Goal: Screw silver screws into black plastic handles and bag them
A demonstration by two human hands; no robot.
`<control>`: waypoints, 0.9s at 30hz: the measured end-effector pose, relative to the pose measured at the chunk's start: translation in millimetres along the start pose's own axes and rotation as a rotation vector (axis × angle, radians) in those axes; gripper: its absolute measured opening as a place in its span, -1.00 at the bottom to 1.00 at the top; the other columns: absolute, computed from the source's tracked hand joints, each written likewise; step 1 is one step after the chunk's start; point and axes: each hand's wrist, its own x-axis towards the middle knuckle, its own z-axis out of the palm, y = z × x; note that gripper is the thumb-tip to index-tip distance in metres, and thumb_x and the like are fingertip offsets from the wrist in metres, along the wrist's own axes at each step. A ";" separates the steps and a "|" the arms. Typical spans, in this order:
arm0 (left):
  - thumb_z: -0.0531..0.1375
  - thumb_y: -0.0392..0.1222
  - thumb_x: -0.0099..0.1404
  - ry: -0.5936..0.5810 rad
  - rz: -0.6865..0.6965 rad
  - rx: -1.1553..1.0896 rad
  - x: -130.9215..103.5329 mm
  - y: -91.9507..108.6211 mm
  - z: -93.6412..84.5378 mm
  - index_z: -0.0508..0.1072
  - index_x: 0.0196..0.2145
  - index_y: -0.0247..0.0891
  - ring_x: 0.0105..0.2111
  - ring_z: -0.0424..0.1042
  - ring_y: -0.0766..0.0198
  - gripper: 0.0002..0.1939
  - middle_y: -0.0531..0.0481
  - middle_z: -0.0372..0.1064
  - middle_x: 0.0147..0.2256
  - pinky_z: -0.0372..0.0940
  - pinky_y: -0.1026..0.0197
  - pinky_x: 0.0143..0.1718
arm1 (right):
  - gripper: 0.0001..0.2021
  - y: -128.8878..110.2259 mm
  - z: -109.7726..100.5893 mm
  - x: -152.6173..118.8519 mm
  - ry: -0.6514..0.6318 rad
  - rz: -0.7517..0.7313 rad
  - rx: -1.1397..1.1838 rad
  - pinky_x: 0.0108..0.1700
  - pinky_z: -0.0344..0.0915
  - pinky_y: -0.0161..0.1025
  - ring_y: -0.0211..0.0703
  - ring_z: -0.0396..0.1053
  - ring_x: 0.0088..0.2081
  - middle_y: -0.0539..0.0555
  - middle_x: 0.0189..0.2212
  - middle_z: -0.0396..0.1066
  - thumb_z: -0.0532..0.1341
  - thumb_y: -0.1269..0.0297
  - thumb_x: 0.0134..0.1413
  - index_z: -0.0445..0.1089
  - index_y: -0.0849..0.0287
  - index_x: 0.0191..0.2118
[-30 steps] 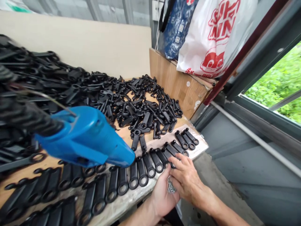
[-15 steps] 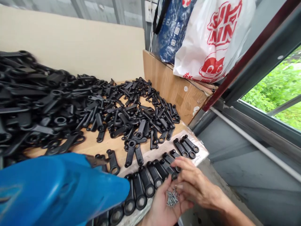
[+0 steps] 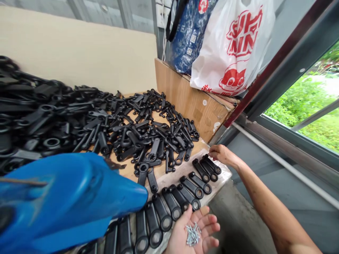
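Note:
My left hand [image 3: 194,233] lies palm up at the bottom, its fingers loosely spread, cupping a small heap of silvery screws [image 3: 193,234]. Beside it runs a slanting row of black plastic crank handles [image 3: 162,213], each with a ring at the near end and a small knob at the far end. My right hand [image 3: 219,154] reaches to the far right end of this row. Its fingers are pinched together at the knob end of the last crank handle [image 3: 213,164]; what they hold, if anything, is too small to make out.
A large pile of loose black handles [image 3: 53,109] covers the table's left and back. A blue machine housing [image 3: 87,197] juts in from the left. Behind stand a wooden board [image 3: 182,95], a white plastic bag [image 3: 206,67] and a blue bag [image 3: 185,38]. A window is at right.
My right hand has left the screws in my left palm and moved up and right to the row's far end. My left hand has opened wider. The view has shifted slightly.

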 end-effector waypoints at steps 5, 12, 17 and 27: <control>-0.07 0.07 0.30 -0.008 -0.014 -0.014 -1.0 -0.5 0.9 0.48 -0.21 -0.39 -0.19 0.43 0.04 -0.49 -0.20 0.47 -0.26 0.26 0.05 -0.25 | -0.87 0.7 -0.5 7.4 -0.045 0.044 -0.016 -0.50 0.06 -0.36 -0.28 0.24 -0.58 -0.01 -0.68 0.29 0.10 0.35 -0.09 0.30 0.22 -0.56; -0.03 0.04 0.29 -0.061 -0.037 -0.031 -1.3 0.0 -1.4 0.47 -0.19 -0.39 -0.17 0.41 0.03 -0.54 -0.20 0.46 -0.24 0.25 0.06 -0.23 | -0.85 5.9 4.1 12.5 -0.086 0.059 0.073 -0.52 0.09 -0.38 -0.30 0.24 -0.59 -0.02 -0.68 0.27 0.11 0.34 -0.10 0.27 0.23 -0.59; -0.05 0.07 0.29 -0.067 -0.040 -0.036 -2.3 0.0 -0.3 0.47 -0.19 -0.39 -0.16 0.41 0.03 -0.51 -0.20 0.46 -0.23 0.25 0.04 -0.21 | -0.81 15.5 0.6 7.3 -0.077 0.049 0.207 -0.53 0.17 -0.36 -0.27 0.27 -0.57 -0.01 -0.64 0.28 0.11 0.21 -0.08 0.26 0.23 -0.53; -0.03 -0.02 0.31 -0.187 -0.013 0.094 4.8 10.7 -18.2 0.46 -0.12 -0.32 -0.03 0.34 0.02 -0.59 -0.18 0.40 -0.09 0.16 -0.02 -0.03 | -0.78 -32.9 32.2 -93.7 0.106 -0.461 0.119 -0.32 0.25 -0.30 -0.23 0.28 -0.40 0.07 -0.44 0.36 0.00 0.25 0.14 0.29 0.21 -0.43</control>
